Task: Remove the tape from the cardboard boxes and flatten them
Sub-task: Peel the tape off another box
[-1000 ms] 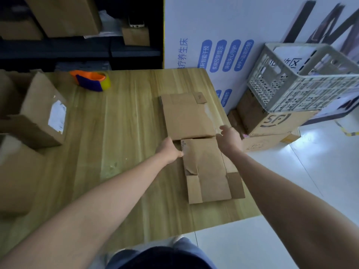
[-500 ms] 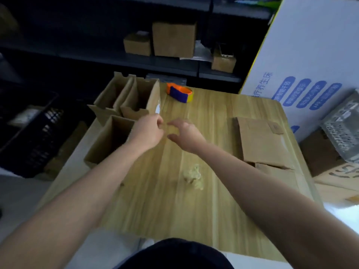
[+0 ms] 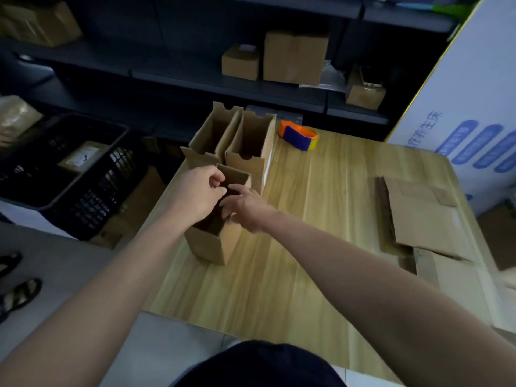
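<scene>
- Left hand (image 3: 199,191) fingers curled, gripping open box (image 3: 215,243) rim at worktop (image 3: 307,261) left edge.
- Right hand (image 3: 247,209) fingers loosely extended into box top; hold unclear.

A large white panel (image 3: 474,79) beyond the tabletop's (image 3: 321,219) far right corner is showing blue Chinese characters, "养生床"; writing inside its blue ovals (image 3: 472,141) is blurring past reading.

Stockroom: boxes (image 3: 296,57) on dark shelving (image 3: 223,82), black crate (image 3: 69,174).
</scene>
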A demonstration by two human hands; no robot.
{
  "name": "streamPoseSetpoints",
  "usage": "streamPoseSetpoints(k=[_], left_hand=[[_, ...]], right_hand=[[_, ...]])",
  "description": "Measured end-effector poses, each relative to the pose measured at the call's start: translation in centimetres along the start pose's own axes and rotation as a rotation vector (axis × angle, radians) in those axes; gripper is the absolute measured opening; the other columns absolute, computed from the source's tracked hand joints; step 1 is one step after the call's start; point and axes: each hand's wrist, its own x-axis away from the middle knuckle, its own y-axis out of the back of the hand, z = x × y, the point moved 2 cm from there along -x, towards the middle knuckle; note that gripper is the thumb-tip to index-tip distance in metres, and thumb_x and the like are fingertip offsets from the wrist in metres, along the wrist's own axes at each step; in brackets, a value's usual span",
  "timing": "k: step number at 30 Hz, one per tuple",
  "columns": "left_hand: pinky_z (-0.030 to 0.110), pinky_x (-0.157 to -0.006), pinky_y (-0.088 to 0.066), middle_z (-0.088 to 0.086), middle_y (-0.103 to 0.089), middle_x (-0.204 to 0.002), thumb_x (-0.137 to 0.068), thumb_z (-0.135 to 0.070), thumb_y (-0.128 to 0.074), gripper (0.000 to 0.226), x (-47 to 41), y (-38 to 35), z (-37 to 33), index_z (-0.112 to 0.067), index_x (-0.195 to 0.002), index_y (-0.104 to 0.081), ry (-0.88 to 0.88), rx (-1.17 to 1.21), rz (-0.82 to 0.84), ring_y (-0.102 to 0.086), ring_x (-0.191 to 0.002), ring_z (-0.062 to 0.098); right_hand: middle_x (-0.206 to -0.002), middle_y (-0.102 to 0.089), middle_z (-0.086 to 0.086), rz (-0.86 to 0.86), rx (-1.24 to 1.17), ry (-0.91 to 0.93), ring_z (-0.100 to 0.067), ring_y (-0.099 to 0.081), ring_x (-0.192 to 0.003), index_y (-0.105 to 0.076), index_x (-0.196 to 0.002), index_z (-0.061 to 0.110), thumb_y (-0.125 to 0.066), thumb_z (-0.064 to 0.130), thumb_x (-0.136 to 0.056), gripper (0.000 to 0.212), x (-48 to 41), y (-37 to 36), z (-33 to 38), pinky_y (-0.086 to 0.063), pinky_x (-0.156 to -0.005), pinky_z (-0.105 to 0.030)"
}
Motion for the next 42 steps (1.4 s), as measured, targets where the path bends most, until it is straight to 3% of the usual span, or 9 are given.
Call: streamPoseSetpoints(k=[4,11,17,20,25,31,33,39,42], left_hand=[[0.022,-0.079,-0.045,0.000,-0.064,-0.111,-0.089,-0.019,-0.062,0.027,-0.3,0.4,-1.9,-0.020,-0.116,-0.061,-0.089,0.041,0.001,-0.059,-0.100,0.013],[0.007,-0.071,-0.032,-0.003,-0.061,-0.111,-0.090,-0.021,-0.062,0.023,-0.9,-0.2,-8.1,-0.019,-0.112,-0.062,-0.336,0.075,-0.097,-0.050,-0.094,0.004],[0.024,-0.098,-0.033,0.000,-0.052,-0.123,-0.085,-0.029,-0.066,0.037,-1.6,-3.9,-13.5,-0.017,-0.119,-0.058,-0.460,0.109,-0.079,-0.044,-0.118,0.016],[0.025,-0.103,-0.024,0.003,-0.044,-0.132,-0.079,-0.036,-0.072,0.058,-2.2,-5.9,-15.6,-0.015,-0.129,-0.050,-0.475,0.134,-0.025,-0.035,-0.125,0.020],[0.034,-0.114,-0.019,0.003,-0.015,-0.152,-0.072,-0.044,-0.077,0.100,-3.2,-10.4,-18.2,-0.017,-0.147,-0.018,-0.334,0.241,0.261,-0.018,-0.139,0.019],[0.028,-0.101,-0.032,0.005,-0.028,-0.148,-0.072,-0.024,-0.081,0.102,-3.9,-15.3,-20.7,-0.021,-0.148,-0.013,-0.195,0.576,0.477,-0.034,-0.123,0.012],[0.033,-0.108,-0.032,0.006,-0.028,-0.148,-0.065,-0.025,-0.085,0.109,-4.1,-16.8,-21.6,-0.023,-0.148,-0.015,-0.152,0.653,0.545,-0.036,-0.129,0.017],[0.037,-0.106,-0.040,0.005,-0.041,-0.135,-0.057,-0.019,-0.088,0.109,-3.9,-20.7,-24.0,-0.024,-0.141,-0.020,-0.177,0.779,0.666,-0.046,-0.123,0.020],[0.040,-0.110,-0.035,0.007,-0.027,-0.144,-0.044,-0.027,-0.088,0.118,-3.5,-22.3,-24.9,-0.027,-0.139,-0.017,-0.254,0.739,0.607,-0.037,-0.132,0.022]], right_hand=[[-0.116,-0.063,-0.005,-0.289,-0.233,0.124,-0.013,-0.053,-0.108,-0.069,-0.105,0.012,-0.061,0.003,-0.087,0.022,1.0,1.9,-0.1,-0.043,-0.092,-0.017],[-0.081,-0.056,0.008,-0.407,-0.676,-0.210,-0.005,-0.050,-0.075,-0.062,-0.095,0.018,-0.050,0.008,-0.094,0.015,6.0,7.0,-5.5,-0.038,-0.070,-0.016],[-0.071,-0.055,0.009,-0.791,-0.888,-0.502,-0.004,-0.047,-0.063,-0.056,-0.077,0.022,-0.048,0.009,-0.096,0.025,13.3,10.1,-11.9,-0.040,-0.057,-0.012],[-0.074,-0.052,0.000,-0.937,-0.956,-0.605,-0.010,-0.043,-0.066,-0.055,-0.081,0.008,-0.048,0.008,-0.095,0.016,17.0,10.6,-14.9,-0.037,-0.061,-0.019],[-0.067,-0.038,0.001,-1.100,-1.073,-0.716,-0.009,-0.030,-0.060,-0.047,-0.076,0.014,-0.050,0.008,-0.094,0.019,22.3,10.4,-18.3,-0.024,-0.056,-0.024],[-0.067,-0.039,0.003,-1.169,-1.180,-0.778,-0.010,-0.032,-0.065,-0.044,-0.068,0.020,-0.048,0.010,-0.096,0.030,27.0,9.6,-20.7,-0.025,-0.062,-0.026],[-0.068,-0.040,0.002,-1.156,-1.168,-0.796,-0.010,-0.034,-0.065,-0.046,-0.071,0.018,-0.047,0.012,-0.096,0.027,28.5,9.3,-21.2,-0.027,-0.061,-0.024],[-0.083,-0.050,0.002,-1.147,-1.073,-0.936,-0.013,-0.044,-0.077,-0.057,-0.095,0.015,-0.047,0.016,-0.097,0.011,31.5,8.9,-22.9,-0.035,-0.065,-0.025],[-0.116,-0.052,-0.001,-1.150,-0.784,-1.000,-0.018,-0.050,-0.109,-0.050,-0.125,0.014,-0.055,0.012,-0.090,0.035,32.7,9.6,-23.8,-0.043,-0.090,-0.031]])
